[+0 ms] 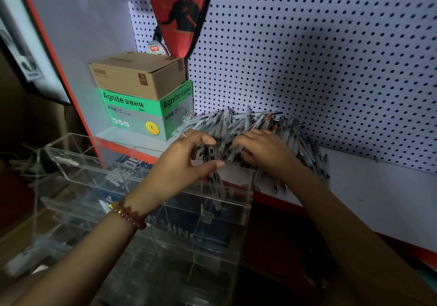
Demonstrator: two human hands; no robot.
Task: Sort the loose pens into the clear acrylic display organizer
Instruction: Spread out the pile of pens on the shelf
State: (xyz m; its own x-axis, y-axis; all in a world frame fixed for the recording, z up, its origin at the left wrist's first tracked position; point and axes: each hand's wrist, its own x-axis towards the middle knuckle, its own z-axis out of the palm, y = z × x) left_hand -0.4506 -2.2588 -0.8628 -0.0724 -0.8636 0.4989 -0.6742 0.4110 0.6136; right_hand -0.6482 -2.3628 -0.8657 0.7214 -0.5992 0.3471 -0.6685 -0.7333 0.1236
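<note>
Honestly, I've barely started: nearly all the loose pens (248,121) lie in a tangled heap on the shelf (378,187), pushed back against the pegboard (307,57). My right hand (262,149) is down in the front of the heap with its fingers curled round a few pens. My left hand (186,156) is cupped at the heap's near edge, thumb and forefinger curved around some barrels, though I cannot tell whether it truly grips them. The clear acrylic organizer (71,161) stands just in front of the shelf and below my hands. Only its back right compartment seems to hold a small bunch of pens (217,190), and the others look bare. Two stray pens (280,187) hang at the shelf's front edge. Left of the heap a cardboard box (137,76) sits on a green Agnite box (142,112).
</note>
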